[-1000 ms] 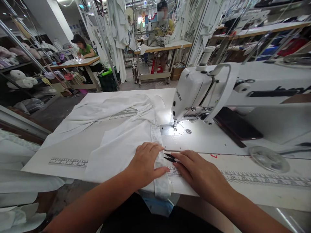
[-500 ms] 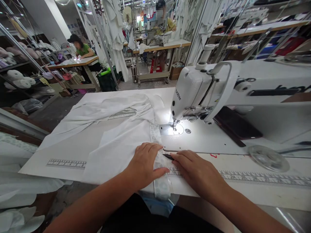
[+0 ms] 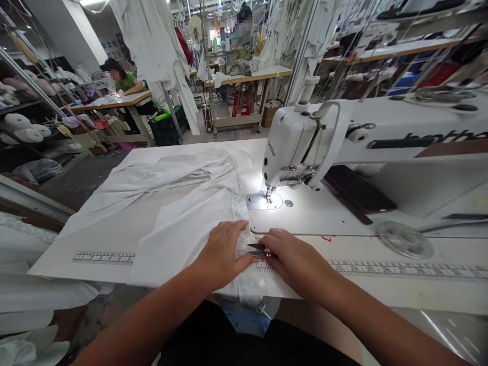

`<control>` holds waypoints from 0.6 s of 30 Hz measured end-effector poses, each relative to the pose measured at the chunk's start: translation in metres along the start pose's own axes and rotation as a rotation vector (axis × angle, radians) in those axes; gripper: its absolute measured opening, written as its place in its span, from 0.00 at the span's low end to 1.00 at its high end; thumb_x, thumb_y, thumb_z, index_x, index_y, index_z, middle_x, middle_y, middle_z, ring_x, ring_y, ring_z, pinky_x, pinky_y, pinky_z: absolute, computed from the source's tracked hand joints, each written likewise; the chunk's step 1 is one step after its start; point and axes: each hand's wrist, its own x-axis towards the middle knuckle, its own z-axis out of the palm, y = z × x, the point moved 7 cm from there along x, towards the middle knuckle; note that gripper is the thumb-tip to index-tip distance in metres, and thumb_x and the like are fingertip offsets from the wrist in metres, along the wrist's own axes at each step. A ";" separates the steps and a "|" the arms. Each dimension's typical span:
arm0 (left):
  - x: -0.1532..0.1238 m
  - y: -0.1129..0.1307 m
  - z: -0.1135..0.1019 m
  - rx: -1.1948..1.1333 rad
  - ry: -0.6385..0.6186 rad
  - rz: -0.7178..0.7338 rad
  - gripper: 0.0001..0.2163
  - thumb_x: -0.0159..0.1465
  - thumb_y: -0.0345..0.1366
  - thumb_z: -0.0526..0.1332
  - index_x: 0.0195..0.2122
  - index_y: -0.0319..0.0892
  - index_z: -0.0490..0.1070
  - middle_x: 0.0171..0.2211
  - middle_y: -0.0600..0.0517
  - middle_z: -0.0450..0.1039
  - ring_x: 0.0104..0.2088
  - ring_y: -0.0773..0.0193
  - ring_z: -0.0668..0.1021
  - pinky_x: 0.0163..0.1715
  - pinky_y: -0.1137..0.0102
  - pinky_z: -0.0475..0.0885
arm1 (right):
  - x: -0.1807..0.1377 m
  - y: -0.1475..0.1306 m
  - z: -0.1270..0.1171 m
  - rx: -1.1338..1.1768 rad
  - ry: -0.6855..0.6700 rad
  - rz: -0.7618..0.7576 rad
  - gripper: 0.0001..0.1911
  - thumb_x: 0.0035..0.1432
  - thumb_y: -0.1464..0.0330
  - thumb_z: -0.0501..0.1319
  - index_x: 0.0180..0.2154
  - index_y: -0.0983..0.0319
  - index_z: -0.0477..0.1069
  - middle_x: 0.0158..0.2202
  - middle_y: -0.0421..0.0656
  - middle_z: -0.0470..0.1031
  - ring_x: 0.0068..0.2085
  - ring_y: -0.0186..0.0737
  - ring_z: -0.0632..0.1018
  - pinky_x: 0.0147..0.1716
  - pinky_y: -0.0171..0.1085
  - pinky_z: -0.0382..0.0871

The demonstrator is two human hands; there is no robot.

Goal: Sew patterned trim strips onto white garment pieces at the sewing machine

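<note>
White fabric (image 3: 183, 223) lies spread over the sewing table (image 3: 87, 239), with a patterned strip (image 3: 241, 213) along its right edge. My left hand (image 3: 223, 249) presses flat on the fabric and the strip, fingers stretched out. My right hand (image 3: 295, 259) is closed on small black thread snips (image 3: 256, 249), whose blades point left at the strip's edge beside my left fingertips. The white sewing machine (image 3: 305, 137) stands behind, its needle over the lit metal plate (image 3: 263, 201).
Printed rulers (image 3: 102, 256) run along the table's front edge. A round metal disc (image 3: 404, 239) sits on the table at right. Two other people sit at sewing tables (image 3: 114, 99) in the background. Shelves with fabric rolls (image 3: 23, 127) stand at left, and garments hang overhead.
My right hand has shifted left, bringing the snips to the strip's edge with the blades apart. My head view has drifted slightly; my left hand stays pressed on the fabric.
</note>
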 end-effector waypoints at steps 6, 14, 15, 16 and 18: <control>-0.002 0.004 -0.006 -0.012 0.035 0.019 0.27 0.57 0.37 0.69 0.55 0.44 0.60 0.52 0.44 0.68 0.54 0.51 0.69 0.55 0.53 0.65 | -0.014 0.049 -0.022 -0.103 0.140 0.174 0.07 0.58 0.75 0.55 0.36 0.61 0.70 0.35 0.46 0.72 0.37 0.47 0.74 0.29 0.39 0.63; -0.008 0.019 -0.005 0.106 0.021 0.091 0.19 0.54 0.44 0.70 0.41 0.41 0.69 0.37 0.47 0.72 0.40 0.53 0.74 0.44 0.56 0.71 | -0.038 0.093 -0.050 -0.044 0.341 0.298 0.11 0.61 0.62 0.53 0.30 0.59 0.68 0.31 0.46 0.69 0.34 0.50 0.73 0.27 0.41 0.61; -0.009 0.021 -0.005 0.126 0.011 0.086 0.22 0.52 0.48 0.71 0.40 0.40 0.69 0.38 0.45 0.72 0.40 0.52 0.74 0.43 0.54 0.71 | -0.037 0.084 -0.046 -0.002 0.339 0.268 0.11 0.62 0.61 0.53 0.31 0.59 0.69 0.32 0.46 0.70 0.35 0.49 0.73 0.28 0.42 0.63; -0.012 0.023 -0.005 0.142 0.004 0.079 0.22 0.51 0.49 0.71 0.38 0.39 0.70 0.38 0.44 0.72 0.40 0.50 0.73 0.43 0.53 0.71 | -0.035 0.075 -0.043 0.048 0.332 0.234 0.11 0.62 0.62 0.53 0.33 0.59 0.70 0.32 0.46 0.71 0.36 0.48 0.74 0.30 0.42 0.64; -0.018 0.026 -0.007 0.135 0.004 0.059 0.14 0.58 0.44 0.66 0.34 0.38 0.71 0.36 0.43 0.72 0.40 0.51 0.73 0.42 0.55 0.71 | -0.030 0.055 -0.035 0.164 0.308 0.161 0.11 0.63 0.63 0.52 0.37 0.58 0.72 0.35 0.45 0.73 0.36 0.46 0.75 0.33 0.42 0.68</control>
